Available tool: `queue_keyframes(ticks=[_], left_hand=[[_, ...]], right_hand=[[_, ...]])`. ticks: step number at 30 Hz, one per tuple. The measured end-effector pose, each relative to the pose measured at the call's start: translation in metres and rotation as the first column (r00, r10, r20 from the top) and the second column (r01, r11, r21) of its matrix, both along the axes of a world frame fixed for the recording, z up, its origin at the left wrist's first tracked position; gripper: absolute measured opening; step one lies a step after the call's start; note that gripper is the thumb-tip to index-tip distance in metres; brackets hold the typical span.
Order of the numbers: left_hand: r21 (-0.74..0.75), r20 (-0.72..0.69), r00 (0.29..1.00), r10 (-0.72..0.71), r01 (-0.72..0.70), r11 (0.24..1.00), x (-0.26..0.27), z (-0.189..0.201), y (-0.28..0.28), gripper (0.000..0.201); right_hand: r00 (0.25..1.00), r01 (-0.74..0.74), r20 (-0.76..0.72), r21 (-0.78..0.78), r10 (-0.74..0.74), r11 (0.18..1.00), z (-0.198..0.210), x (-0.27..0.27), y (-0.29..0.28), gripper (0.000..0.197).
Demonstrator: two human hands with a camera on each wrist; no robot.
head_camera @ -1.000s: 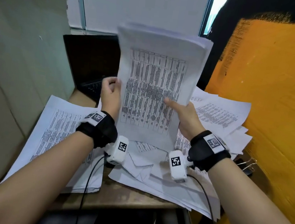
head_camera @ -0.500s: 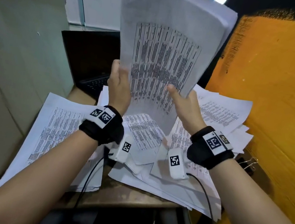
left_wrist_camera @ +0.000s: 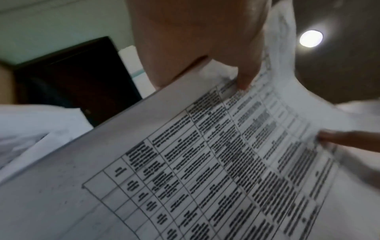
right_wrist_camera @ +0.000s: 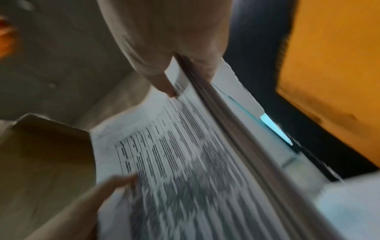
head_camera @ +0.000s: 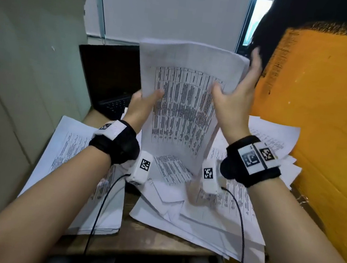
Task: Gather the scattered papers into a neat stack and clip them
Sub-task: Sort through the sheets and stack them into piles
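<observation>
I hold a thick stack of printed table sheets (head_camera: pixel 185 102) upright above the desk, its lower end bowed toward me. My left hand (head_camera: pixel 144 101) grips its left edge, thumb on the front page. My right hand (head_camera: pixel 234 95) pinches the right edge, thumb on the print and fingers straight up along the side. The left wrist view has the stack (left_wrist_camera: pixel 205 162) under my left thumb. The right wrist view shows the stack's edge (right_wrist_camera: pixel 216 105) between thumb and fingers. Loose sheets (head_camera: pixel 201 217) lie scattered beneath. A binder clip (head_camera: pixel 301 200) lies by the right wall.
A separate pile of sheets (head_camera: pixel 72 162) lies at the left of the wooden desk (head_camera: pixel 143 243). An open dark laptop (head_camera: pixel 109 75) stands at the back. An orange wall (head_camera: pixel 321 127) closes the right side and a pale panel the left.
The stack went up, then came back down. My right hand slid from the lower edge up the right side, fingers now straight. My left hand shifted to the left edge.
</observation>
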State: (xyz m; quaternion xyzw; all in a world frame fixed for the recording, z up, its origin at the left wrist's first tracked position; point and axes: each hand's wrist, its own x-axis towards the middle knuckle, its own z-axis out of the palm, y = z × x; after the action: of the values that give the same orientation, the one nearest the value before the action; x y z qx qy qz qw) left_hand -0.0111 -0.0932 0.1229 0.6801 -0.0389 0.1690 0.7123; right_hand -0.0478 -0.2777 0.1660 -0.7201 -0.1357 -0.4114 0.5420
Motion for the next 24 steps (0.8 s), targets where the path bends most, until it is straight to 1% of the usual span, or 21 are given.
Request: queue_keyframes(ticks=[1, 2, 3, 4, 5, 6, 7, 10, 11, 12, 13, 14, 15, 16, 17, 18, 19, 20, 21, 22, 24], left_hand=[[-0.007, -0.052, 0.998, -0.028, 0.027, 1.000, 0.003, -0.002, 0.001, 0.024], [-0.004, -0.080, 0.996, -0.042, 0.041, 0.999, 0.005, -0.003, 0.003, 0.031], [0.018, -0.087, 0.995, -0.043, 0.045, 0.999, 0.007, -0.004, 0.005, 0.037], [0.036, -0.082, 0.996, -0.046, 0.049, 0.998, 0.006, -0.004, 0.005, 0.041], [0.049, -0.076, 0.995, -0.062, 0.065, 0.997, 0.006, -0.004, 0.006, 0.040], [0.054, -0.066, 0.993, -0.096, 0.100, 0.994, 0.003, -0.003, 0.004, 0.039], [0.058, -0.058, 0.990, -0.130, 0.133, 0.989, 0.002, -0.004, 0.004, 0.038], [0.045, -0.080, 0.982, -0.172, 0.175, 0.983, -0.001, -0.005, 0.003, 0.034], [0.036, -0.091, 0.980, -0.178, 0.182, 0.983, 0.000, -0.006, 0.006, 0.032], [0.031, -0.104, 0.975, -0.195, 0.199, 0.980, -0.001, -0.006, 0.009, 0.030], [0.025, -0.106, 0.973, -0.206, 0.209, 0.978, -0.001, -0.007, 0.013, 0.026], [0.005, -0.106, 0.969, -0.223, 0.225, 0.974, -0.001, -0.008, 0.017, 0.020], [-0.035, -0.102, 0.964, -0.245, 0.243, 0.969, -0.002, -0.008, 0.019, 0.015], [-0.070, -0.106, 0.957, -0.268, 0.262, 0.962, -0.003, -0.009, 0.020, 0.012], [-0.089, -0.105, 0.954, -0.279, 0.271, 0.959, -0.001, -0.010, 0.022, 0.010], [-0.066, -0.101, 0.955, -0.278, 0.272, 0.960, -0.001, -0.010, 0.020, 0.009], [-0.026, -0.082, 0.964, -0.252, 0.251, 0.968, 0.000, -0.011, 0.018, 0.010], [0.026, -0.065, 0.979, -0.193, 0.195, 0.981, 0.000, -0.011, 0.016, 0.014], [0.048, -0.044, 0.994, -0.105, 0.107, 0.993, 0.004, -0.013, 0.014, 0.020], [0.039, -0.023, 0.999, -0.023, 0.024, 0.999, 0.004, -0.010, 0.012, 0.024], [0.015, 0.032, 0.997, 0.067, -0.068, 0.998, 0.010, -0.002, 0.014, 0.027]], right_hand=[[0.980, 0.166, 0.125, -0.101, -0.153, 0.981, 0.013, -0.001, 0.002, 0.085], [0.916, 0.363, 0.262, -0.223, -0.304, 0.905, 0.024, -0.002, 0.003, 0.084], [0.843, 0.516, 0.373, -0.358, -0.388, 0.778, 0.033, -0.001, 0.004, 0.081], [0.816, 0.575, 0.425, -0.515, -0.393, 0.636, 0.039, 0.003, 0.005, 0.077], [0.845, 0.535, 0.400, -0.671, -0.356, 0.514, 0.044, 0.006, 0.006, 0.073], [0.886, 0.447, 0.323, -0.788, -0.334, 0.424, 0.046, 0.007, 0.007, 0.068], [0.906, 0.372, 0.246, -0.852, -0.344, 0.369, 0.047, 0.008, 0.009, 0.063], [0.890, 0.347, 0.199, -0.880, -0.411, 0.325, 0.045, 0.012, 0.004, 0.061], [0.876, 0.358, 0.190, -0.872, -0.444, 0.333, 0.044, 0.014, -0.002, 0.063], [0.860, 0.377, 0.168, -0.846, -0.483, 0.377, 0.041, 0.017, -0.010, 0.066], [0.849, 0.406, 0.131, -0.782, -0.511, 0.474, 0.038, 0.017, -0.018, 0.070], [0.853, 0.411, 0.049, -0.676, -0.519, 0.612, 0.030, 0.022, -0.028, 0.076], [0.887, 0.344, -0.098, -0.511, -0.451, 0.788, 0.022, 0.024, -0.037, 0.085], [0.921, 0.181, -0.279, -0.311, -0.272, 0.933, 0.010, 0.026, -0.043, 0.095], [0.900, 0.003, -0.433, -0.116, -0.053, 0.993, -0.004, 0.026, -0.047, 0.102], [0.821, -0.146, -0.556, 0.008, 0.126, 0.989, -0.022, 0.026, -0.050, 0.099], [0.715, -0.251, -0.665, 0.042, 0.215, 0.967, -0.039, 0.023, -0.049, 0.082], [0.627, -0.335, -0.739, 0.031, 0.247, 0.942, -0.053, 0.019, -0.047, 0.059], [0.585, -0.377, -0.778, -0.013, 0.227, 0.926, -0.067, 0.015, -0.044, 0.040], [0.591, -0.396, -0.772, -0.024, 0.234, 0.918, -0.077, 0.012, -0.039, 0.027], [0.678, -0.338, -0.692, 0.005, 0.247, 0.941, -0.082, 0.005, -0.025, 0.020]])
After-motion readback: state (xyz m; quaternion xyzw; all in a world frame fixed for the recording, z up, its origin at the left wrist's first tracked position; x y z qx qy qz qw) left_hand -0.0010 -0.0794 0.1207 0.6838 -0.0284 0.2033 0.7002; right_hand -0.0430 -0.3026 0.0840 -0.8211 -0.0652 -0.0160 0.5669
